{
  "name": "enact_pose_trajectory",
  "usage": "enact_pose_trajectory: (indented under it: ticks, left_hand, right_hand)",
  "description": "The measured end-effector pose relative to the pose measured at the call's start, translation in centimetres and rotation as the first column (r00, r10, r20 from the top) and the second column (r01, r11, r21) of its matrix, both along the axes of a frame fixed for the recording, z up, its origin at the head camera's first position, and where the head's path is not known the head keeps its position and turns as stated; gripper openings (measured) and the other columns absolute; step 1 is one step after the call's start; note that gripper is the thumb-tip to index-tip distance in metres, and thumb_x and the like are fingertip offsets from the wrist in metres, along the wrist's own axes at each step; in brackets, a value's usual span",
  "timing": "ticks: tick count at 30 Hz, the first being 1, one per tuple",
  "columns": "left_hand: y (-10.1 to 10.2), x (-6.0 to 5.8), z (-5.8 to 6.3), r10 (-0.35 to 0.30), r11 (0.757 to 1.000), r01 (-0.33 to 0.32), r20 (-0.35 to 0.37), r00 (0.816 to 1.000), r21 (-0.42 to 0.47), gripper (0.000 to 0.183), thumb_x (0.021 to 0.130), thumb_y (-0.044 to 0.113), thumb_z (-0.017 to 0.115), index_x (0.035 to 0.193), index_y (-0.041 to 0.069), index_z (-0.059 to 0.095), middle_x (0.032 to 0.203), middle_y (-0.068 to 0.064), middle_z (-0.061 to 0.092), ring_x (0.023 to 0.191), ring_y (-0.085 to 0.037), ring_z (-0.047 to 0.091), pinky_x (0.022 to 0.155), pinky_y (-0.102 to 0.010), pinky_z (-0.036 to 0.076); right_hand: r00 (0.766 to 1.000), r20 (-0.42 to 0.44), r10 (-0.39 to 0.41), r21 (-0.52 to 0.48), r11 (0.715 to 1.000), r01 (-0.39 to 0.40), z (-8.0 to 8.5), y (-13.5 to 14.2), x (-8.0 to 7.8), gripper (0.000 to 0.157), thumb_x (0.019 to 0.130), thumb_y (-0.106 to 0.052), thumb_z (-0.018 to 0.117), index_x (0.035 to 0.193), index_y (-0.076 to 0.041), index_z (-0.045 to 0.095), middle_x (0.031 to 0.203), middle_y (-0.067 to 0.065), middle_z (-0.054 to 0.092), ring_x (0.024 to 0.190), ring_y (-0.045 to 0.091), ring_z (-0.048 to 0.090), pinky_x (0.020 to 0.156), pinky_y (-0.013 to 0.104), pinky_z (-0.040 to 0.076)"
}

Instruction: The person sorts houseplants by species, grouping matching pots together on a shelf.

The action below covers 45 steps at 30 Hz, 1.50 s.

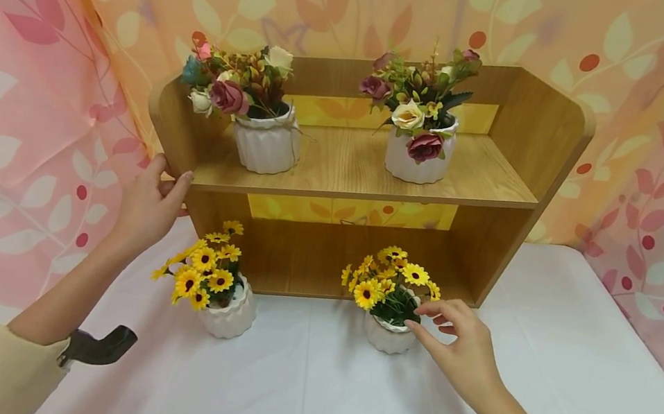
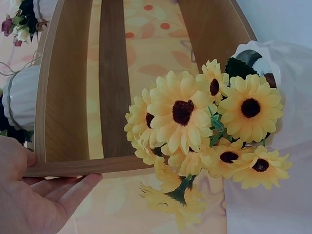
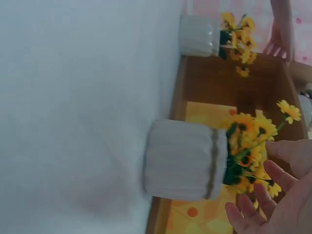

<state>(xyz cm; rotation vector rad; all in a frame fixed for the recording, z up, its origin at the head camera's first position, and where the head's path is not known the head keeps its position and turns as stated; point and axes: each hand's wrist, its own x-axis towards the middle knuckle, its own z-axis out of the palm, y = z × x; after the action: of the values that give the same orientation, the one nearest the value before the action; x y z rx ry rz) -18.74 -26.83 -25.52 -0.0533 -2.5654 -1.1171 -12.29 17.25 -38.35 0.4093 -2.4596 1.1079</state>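
My left hand (image 1: 149, 205) holds the left side panel of a two-tier wooden shelf (image 1: 338, 159). In the left wrist view the fingers (image 2: 73, 192) lie along the panel's outer face, with the thumb on the other side. My right hand (image 1: 467, 351), its fingers loosely bent and apart, is at the right side of a white pot of yellow daisy-like flowers (image 1: 389, 337). The right wrist view shows the fingertips (image 3: 265, 195) close to the blooms, holding nothing. A second white pot of yellow flowers (image 1: 228, 312) stands before the shelf's left end.
Two white pots of mixed artificial roses, one at left (image 1: 268, 142) and one at right (image 1: 416, 162), stand on the upper board. A white cloth (image 1: 308, 386) covers the table. Leaf-patterned curtains (image 1: 662, 138) hang behind and at the sides.
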Motion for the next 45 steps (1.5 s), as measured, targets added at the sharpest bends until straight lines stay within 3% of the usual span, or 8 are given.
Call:
enact_pose_trajectory:
  ticks: [4, 8, 17, 20, 26, 32, 37, 45]
  left_hand:
    - [0.0, -0.1, -0.1, -0.005, 1.000, 0.005, -0.005, 1.000, 0.000, 0.048, 0.106, 0.037, 0.044, 0.129, -0.004, 0.040, 0.135, -0.030, 0.055, 0.117, -0.048, 0.061, 0.063, -0.015, 0.055]
    - [-0.1, -0.1, -0.1, -0.008, 1.000, 0.008, -0.004, 1.000, 0.006, 0.048, 0.106, 0.037, 0.044, 0.129, -0.005, 0.040, 0.134, -0.030, 0.054, 0.118, -0.049, 0.061, 0.062, -0.012, 0.054]
    - [0.1, 0.0, 0.0, 0.000, 1.000, 0.000, 0.001, 1.000, 0.003, 0.047, 0.106, 0.038, 0.044, 0.129, -0.002, 0.040, 0.135, -0.027, 0.053, 0.120, -0.047, 0.060, 0.072, -0.033, 0.058]
    - [0.1, -0.1, 0.0, -0.007, 1.000, 0.007, -0.008, 1.000, 0.010, 0.046, 0.106, 0.037, 0.044, 0.129, -0.003, 0.040, 0.135, -0.028, 0.053, 0.120, -0.048, 0.060, 0.070, -0.029, 0.058]
    - [-0.1, -0.2, -0.2, -0.019, 1.000, 0.019, -0.013, 1.000, 0.024, 0.047, 0.106, 0.035, 0.044, 0.130, -0.005, 0.039, 0.135, -0.029, 0.053, 0.120, -0.049, 0.059, 0.062, -0.015, 0.055]
    - [0.1, -0.1, -0.1, -0.010, 1.000, 0.010, -0.009, 1.000, 0.015, 0.047, 0.106, 0.038, 0.045, 0.129, -0.003, 0.040, 0.134, -0.028, 0.054, 0.119, -0.048, 0.061, 0.065, -0.019, 0.057]
    - [0.0, -0.1, -0.2, -0.015, 1.000, 0.015, -0.030, 0.999, 0.010, 0.046, 0.106, 0.035, 0.045, 0.127, -0.005, 0.041, 0.127, -0.030, 0.057, 0.115, -0.048, 0.062, 0.063, -0.014, 0.054]
    - [0.1, -0.1, 0.0, -0.004, 1.000, 0.004, -0.015, 1.000, 0.003, 0.047, 0.106, 0.036, 0.044, 0.129, -0.005, 0.040, 0.130, -0.029, 0.055, 0.116, -0.048, 0.062, 0.063, -0.013, 0.054]
  right_hand:
    - [0.999, 0.040, 0.028, 0.024, 0.999, -0.029, -1.5, -0.6, 0.1, 0.022, 0.077, -0.007, 0.086, 0.096, -0.014, 0.076, 0.100, 0.006, 0.061, 0.099, 0.025, 0.062, 0.075, 0.047, 0.061]
    - [0.998, 0.034, 0.051, 0.080, 0.995, -0.053, -2.8, -1.2, 0.0, 0.022, 0.078, -0.010, 0.085, 0.098, -0.017, 0.076, 0.112, 0.013, 0.058, 0.103, 0.030, 0.062, 0.076, 0.047, 0.059]
    - [0.996, -0.022, 0.088, 0.064, 0.994, -0.086, -4.2, -1.5, -0.7, 0.025, 0.075, -0.008, 0.087, 0.093, -0.015, 0.071, 0.121, 0.016, 0.057, 0.107, 0.032, 0.063, 0.082, 0.046, 0.059]
    - [0.989, 0.010, 0.148, 0.021, 0.989, -0.148, -4.4, -1.3, -1.5, 0.027, 0.074, -0.009, 0.088, 0.091, -0.015, 0.068, 0.119, 0.013, 0.056, 0.108, 0.029, 0.062, 0.087, 0.045, 0.059]
    - [0.955, 0.145, 0.260, -0.060, 0.965, -0.254, -4.5, -1.1, -3.9, 0.032, 0.075, -0.014, 0.089, 0.088, -0.015, 0.060, 0.129, 0.021, 0.052, 0.128, 0.047, 0.050, 0.095, 0.047, 0.054]
    - [0.932, 0.191, 0.306, -0.113, 0.951, -0.289, -4.8, -1.6, -5.0, 0.064, 0.072, -0.015, 0.092, 0.118, -0.004, 0.049, 0.123, 0.016, 0.056, 0.117, 0.040, 0.060, 0.094, 0.053, 0.054]
    - [0.923, 0.230, 0.309, -0.150, 0.948, -0.280, -5.3, -2.1, -5.0, 0.094, 0.069, -0.019, 0.093, 0.143, -0.001, 0.039, 0.141, 0.021, 0.053, 0.126, 0.042, 0.055, 0.098, 0.058, 0.051]
    - [0.947, 0.224, 0.232, -0.135, 0.969, -0.205, -5.7, -2.9, -4.8, 0.093, 0.066, -0.017, 0.095, 0.139, 0.002, 0.040, 0.133, 0.022, 0.057, 0.118, 0.038, 0.058, 0.093, 0.054, 0.052]
